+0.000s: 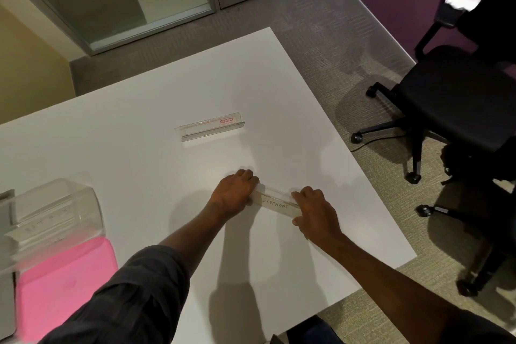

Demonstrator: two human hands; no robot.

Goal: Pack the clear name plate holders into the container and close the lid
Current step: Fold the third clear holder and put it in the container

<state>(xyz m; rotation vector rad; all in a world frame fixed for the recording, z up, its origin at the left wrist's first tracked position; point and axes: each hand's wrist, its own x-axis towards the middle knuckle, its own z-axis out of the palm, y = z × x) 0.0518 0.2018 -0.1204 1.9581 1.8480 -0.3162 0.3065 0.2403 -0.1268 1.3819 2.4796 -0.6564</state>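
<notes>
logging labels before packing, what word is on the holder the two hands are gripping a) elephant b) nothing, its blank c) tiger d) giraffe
a: the holder, gripped at its ends by the left hand and the right hand, has ELEPHANT handwritten on its insert.

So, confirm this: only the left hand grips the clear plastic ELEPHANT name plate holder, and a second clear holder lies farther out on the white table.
No: the head view shows the left hand and right hand each gripping one end of the clear plastic ELEPHANT holder. The rest stands.
</notes>
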